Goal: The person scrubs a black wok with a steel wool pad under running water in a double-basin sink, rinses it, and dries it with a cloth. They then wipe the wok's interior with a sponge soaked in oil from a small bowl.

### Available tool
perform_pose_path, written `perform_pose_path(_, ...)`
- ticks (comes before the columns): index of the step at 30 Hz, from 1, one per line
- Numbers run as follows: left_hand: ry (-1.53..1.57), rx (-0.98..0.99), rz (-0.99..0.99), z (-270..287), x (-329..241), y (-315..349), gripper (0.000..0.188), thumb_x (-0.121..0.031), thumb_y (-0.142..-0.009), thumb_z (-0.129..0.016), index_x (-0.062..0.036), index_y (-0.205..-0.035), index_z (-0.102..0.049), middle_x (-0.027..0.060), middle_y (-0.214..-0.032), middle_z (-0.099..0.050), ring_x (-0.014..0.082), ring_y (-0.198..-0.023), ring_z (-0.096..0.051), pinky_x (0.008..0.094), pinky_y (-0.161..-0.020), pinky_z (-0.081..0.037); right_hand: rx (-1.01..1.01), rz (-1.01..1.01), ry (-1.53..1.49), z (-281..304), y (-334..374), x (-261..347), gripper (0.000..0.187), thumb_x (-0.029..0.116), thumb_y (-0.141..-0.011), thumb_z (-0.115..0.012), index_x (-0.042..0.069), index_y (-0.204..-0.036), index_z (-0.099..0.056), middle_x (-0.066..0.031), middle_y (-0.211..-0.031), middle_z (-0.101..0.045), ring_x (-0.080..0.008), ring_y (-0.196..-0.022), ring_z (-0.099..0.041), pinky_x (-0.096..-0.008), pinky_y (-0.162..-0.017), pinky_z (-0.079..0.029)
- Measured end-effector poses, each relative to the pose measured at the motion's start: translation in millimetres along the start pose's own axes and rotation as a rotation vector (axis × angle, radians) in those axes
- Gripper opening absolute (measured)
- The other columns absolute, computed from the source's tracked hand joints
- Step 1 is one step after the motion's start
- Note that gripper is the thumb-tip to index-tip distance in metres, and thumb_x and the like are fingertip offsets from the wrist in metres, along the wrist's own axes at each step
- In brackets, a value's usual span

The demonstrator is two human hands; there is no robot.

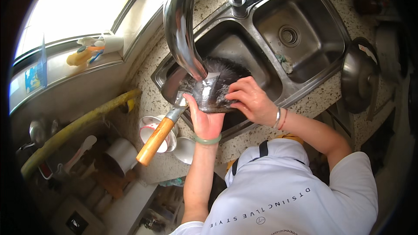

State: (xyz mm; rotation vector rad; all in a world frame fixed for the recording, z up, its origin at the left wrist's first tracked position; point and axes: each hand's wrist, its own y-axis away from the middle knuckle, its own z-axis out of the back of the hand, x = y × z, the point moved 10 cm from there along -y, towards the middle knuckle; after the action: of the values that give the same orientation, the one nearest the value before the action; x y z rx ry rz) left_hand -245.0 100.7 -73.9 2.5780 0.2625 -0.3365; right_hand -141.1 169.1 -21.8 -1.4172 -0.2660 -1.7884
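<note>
A dark wok (217, 98) with a wooden handle (156, 141) is tilted over the left sink basin (257, 39). Water runs into it from the chrome faucet (180, 30) and splashes inside. My left hand (204, 119) supports the wok's near side, palm up, thumb up beside the handle joint; its other fingers are hidden under the wok. Bent at the near right rim are the fingers of my right hand (251, 100), gripping the edge; anything small inside them cannot be made out.
Right of the wok, the second basin (311, 21) has a drain and a greenish scrap (285, 63) on its wall. A round metal lid (360, 76) leans at the counter's right. Stacked bowls (146, 124) stand below the handle. A white cup (113, 43) lies on the windowsill.
</note>
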Motion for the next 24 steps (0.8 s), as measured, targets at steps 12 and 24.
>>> perform_pose_path(12, 0.0, -0.042, 0.001, 3, 2, 3, 0.06, -0.052, -0.1, -0.034, -0.0065, -0.138, -0.044, 0.0111, -0.139, -0.05, 0.0276, -0.127, -0.047, 0.0461, -0.111, -0.033, 0.029, 0.01, 0.129, 6, 22, -3, 0.024, -0.001, -0.069, -0.071, 0.002, -0.091, -0.06, -0.0108, -0.098, -0.059, -0.0309, -0.092, -0.053, -0.0389, -0.083, -0.047)
perform_pose_path(24, -0.101, -0.06, -0.099, 26, -9, 7, 0.059, -0.052, -0.1, -0.037, -0.004, -0.132, -0.049, 0.0091, -0.134, -0.054, 0.0235, -0.12, -0.051, 0.0404, -0.107, -0.037, 0.005, 0.133, 0.175, -30, -10, 32, 0.015, 0.007, -0.07, -0.061, 0.003, -0.084, -0.059, -0.0099, -0.095, -0.058, -0.0289, -0.093, -0.053, -0.0349, -0.083, -0.048)
